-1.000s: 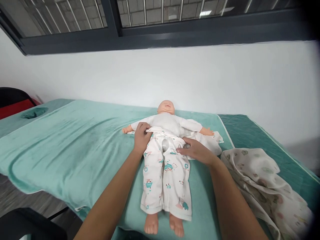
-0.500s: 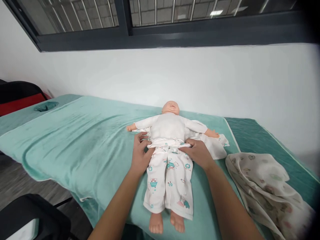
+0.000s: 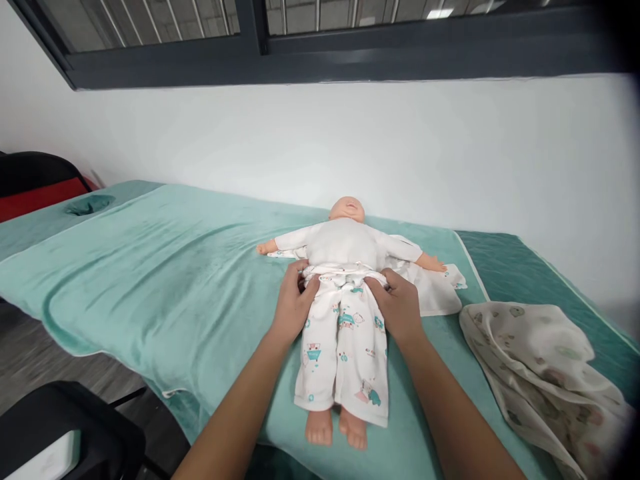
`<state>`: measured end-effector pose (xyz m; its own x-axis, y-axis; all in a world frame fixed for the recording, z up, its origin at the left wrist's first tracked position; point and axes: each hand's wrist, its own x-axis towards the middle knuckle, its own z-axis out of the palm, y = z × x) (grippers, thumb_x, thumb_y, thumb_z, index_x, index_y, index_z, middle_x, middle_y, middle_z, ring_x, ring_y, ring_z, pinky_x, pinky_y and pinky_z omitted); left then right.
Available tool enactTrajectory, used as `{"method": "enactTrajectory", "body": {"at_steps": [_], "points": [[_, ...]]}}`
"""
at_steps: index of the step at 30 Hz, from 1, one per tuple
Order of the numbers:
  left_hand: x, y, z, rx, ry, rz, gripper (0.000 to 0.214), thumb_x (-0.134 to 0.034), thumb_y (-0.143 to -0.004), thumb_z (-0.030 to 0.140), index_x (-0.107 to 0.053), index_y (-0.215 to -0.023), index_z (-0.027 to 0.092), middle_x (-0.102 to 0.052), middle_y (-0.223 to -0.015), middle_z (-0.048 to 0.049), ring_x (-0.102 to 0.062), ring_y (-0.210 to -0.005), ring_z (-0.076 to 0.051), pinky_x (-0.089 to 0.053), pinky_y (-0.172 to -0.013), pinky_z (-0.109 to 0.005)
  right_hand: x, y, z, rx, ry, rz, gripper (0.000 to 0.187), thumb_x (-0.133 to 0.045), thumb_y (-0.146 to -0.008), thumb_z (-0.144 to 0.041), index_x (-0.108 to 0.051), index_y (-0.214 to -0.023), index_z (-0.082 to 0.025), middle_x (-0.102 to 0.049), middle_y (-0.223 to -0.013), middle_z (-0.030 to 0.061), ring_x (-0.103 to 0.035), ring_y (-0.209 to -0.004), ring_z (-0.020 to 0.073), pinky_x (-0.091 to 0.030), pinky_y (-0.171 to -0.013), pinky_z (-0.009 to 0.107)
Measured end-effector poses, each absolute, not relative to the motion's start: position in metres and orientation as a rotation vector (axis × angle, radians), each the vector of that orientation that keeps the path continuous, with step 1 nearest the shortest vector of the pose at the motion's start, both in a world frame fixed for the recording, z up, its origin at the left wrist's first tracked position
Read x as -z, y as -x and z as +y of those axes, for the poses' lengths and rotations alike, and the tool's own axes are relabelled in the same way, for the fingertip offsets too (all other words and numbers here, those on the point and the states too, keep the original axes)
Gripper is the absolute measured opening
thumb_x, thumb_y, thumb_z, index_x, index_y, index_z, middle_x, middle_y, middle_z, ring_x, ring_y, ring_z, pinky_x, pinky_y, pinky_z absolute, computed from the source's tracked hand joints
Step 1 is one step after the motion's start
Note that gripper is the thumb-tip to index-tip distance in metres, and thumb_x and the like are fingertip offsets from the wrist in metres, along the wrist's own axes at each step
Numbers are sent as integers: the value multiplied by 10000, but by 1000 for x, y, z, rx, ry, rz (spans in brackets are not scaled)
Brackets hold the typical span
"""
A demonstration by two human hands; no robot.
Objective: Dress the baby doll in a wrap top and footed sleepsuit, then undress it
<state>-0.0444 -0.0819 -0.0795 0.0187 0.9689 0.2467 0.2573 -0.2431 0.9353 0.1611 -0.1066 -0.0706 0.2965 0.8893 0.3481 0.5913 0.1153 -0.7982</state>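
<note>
A baby doll (image 3: 341, 243) lies on its back on a teal towel (image 3: 165, 267), head toward the wall, arms spread. It wears a white top and white patterned trousers (image 3: 343, 347); its bare feet stick out at the near edge. My left hand (image 3: 294, 303) grips the trousers' waistband at the doll's left-of-frame hip, fingers curled. My right hand (image 3: 397, 303) grips the waistband at the other hip, fingers curled on the cloth. A white patterned garment (image 3: 435, 290) lies spread under the doll's far arm.
A crumpled cream patterned cloth (image 3: 540, 367) lies at the right on the darker green bed cover (image 3: 505, 260). A white wall and a dark window frame stand behind. A black chair (image 3: 65, 427) is at the lower left, and a red and black seat (image 3: 35, 190) at the far left.
Both hands moved in along the waistband and drew it up to the doll's waist; the gap in the trousers' front has closed. The view shifted slightly.
</note>
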Motion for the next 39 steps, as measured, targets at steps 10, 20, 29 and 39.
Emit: {"method": "enactTrajectory", "body": {"at_steps": [10, 20, 29, 39], "points": [[77, 25, -28, -1340, -1733, 1148, 260, -520, -910, 304, -530, -1161, 240, -565, -1226, -52, -552, -1076, -172, -437, -931, -300, 79, -163, -98, -630, 1370, -1296, 543, -746, -729, -527, -483, -1098, -228, -586, -991, 11, -555, -911, 193, -461, -786, 311], [80, 36, -39, -1303, -1824, 1091, 160, -578, -857, 235, -552, -1015, 227, -498, -1301, -60, -491, -1215, -180, -403, -995, -299, 84, -162, -96, -535, 1462, -1297, 529, -768, -697, -511, -495, -1045, -220, -553, -939, 2, -540, -860, 188, -455, -759, 322], [81, 51, -93, -1193, -1846, 1158, 138, -586, -898, 348, -568, -916, 212, -449, -1363, -71, -468, -1271, -213, -377, -1059, -341, 86, -165, -92, -287, 1457, -1406, 213, -656, -698, -267, -472, -793, -222, -468, -871, -20, -477, -804, 157, -389, -745, 294], [84, 51, -103, -1205, -1829, 1173, 197, -648, -864, 362, -573, -972, 214, -466, -1344, -82, -453, -1305, -223, -350, -1106, -362, 82, -162, -110, -305, 1665, -1352, 218, -652, -751, -371, -559, -886, -227, -599, -844, -14, -534, -796, 185, -385, -735, 300]]}}
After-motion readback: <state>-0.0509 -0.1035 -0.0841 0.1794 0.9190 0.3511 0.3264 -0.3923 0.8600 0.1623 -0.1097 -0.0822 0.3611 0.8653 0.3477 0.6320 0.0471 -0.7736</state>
